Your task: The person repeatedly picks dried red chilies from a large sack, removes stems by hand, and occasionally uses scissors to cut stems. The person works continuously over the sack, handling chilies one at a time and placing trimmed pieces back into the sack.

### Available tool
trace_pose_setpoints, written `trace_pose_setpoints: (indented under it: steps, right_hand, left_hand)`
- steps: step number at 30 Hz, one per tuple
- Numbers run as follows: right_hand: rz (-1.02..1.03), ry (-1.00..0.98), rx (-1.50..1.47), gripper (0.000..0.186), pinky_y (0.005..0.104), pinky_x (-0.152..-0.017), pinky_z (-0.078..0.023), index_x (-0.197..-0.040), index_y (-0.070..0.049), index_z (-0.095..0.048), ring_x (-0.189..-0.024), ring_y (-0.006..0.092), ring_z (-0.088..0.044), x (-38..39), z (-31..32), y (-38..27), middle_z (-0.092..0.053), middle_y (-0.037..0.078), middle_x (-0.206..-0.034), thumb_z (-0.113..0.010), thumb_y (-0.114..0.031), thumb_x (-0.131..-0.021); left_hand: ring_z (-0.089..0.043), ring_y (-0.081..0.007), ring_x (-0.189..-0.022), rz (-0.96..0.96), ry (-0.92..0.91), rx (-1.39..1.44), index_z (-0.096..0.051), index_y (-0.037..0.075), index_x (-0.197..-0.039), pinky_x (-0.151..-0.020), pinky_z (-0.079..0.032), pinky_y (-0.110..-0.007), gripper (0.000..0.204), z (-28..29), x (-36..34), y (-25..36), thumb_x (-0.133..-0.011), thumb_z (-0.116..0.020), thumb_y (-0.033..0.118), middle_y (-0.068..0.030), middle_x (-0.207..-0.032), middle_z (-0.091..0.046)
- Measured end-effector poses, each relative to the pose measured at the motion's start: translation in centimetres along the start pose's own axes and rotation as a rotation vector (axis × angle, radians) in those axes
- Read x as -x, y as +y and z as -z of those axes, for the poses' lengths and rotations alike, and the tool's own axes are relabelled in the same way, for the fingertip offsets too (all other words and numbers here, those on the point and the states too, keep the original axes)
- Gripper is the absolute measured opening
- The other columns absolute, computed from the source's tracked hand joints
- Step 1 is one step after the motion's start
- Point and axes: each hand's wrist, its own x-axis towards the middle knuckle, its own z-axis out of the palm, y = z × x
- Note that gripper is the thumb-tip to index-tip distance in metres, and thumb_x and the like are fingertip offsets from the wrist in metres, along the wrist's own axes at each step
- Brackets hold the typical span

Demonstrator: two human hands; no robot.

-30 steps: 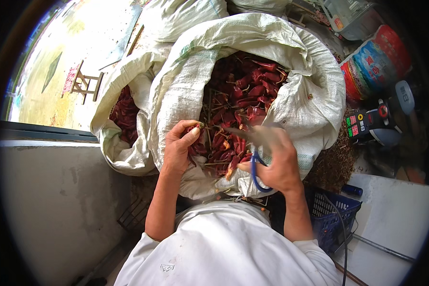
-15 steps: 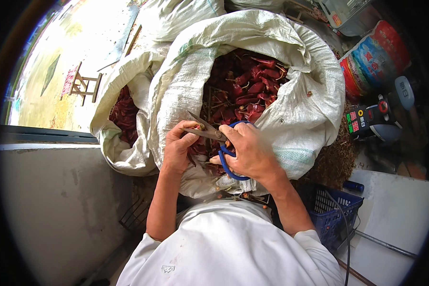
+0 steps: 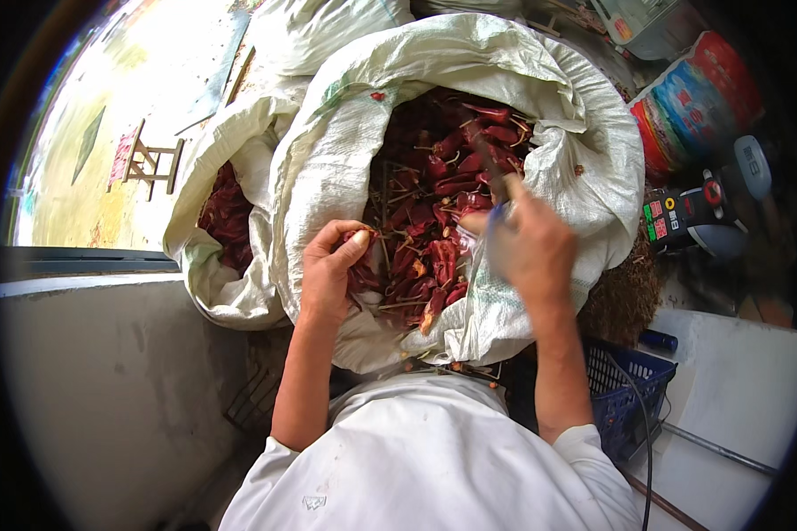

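Note:
A large white woven sack with a rolled rim stands in front of me, filled with dried red chili peppers. My left hand is over its left side, thumb and fingers pinched on a chili pepper, most of which is hidden or blends into the pile behind. Above the right part of the sack, my right hand is closed around blue-handled scissors. Motion smears them; their dark blades point up and away over the chilies, apart from my left hand.
A smaller white sack of red chilies stands at the left, above a low wall. More sacks lie behind. At the right are a colourful printed bag, a dark machine and a blue basket with a black cord.
My right hand has swung the scissors up and to the right, away from my left hand, where the blades were at the chili's stem end. My left hand has barely moved.

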Motion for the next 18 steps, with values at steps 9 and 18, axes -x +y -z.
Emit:
trace_pose_setpoints:
  steps: [9, 18]
  right_hand:
    - [0.292, 0.179, 0.172, 0.017, 0.0395, -0.058, -0.054, -0.08, -0.011, -0.061, -0.065, 0.0246, -0.068, -5.5, -0.2, 0.7, -0.065, 0.007, -0.069, -0.07, -0.023, -0.088]
    - [0.37, -0.568, -0.025, 0.044, 0.0468, -0.08, -0.056, -0.084, 0.001, -0.072, -0.089, 0.039, -0.07, -9.4, -10.3, -5.6, -0.07, 0.023, -0.087, -0.08, -0.042, -0.076]
  left_hand:
    - [-0.061, -0.0112, -0.06, -0.087, 0.12, 0.061, -0.065, 0.004, -0.106, -0.049, -0.053, -0.025, 0.012, -0.1, -2.0, 1.9, -0.096, -0.061, 0.011, -0.0047, -0.08, -0.064]
    - [-0.062, -0.0124, -0.067, -0.086, 0.075, 0.15, -0.065, 0.004, -0.105, -0.054, -0.053, -0.026, 0.012, 1.3, -1.9, 0.5, -0.095, -0.062, 0.008, -0.005, -0.084, -0.067]
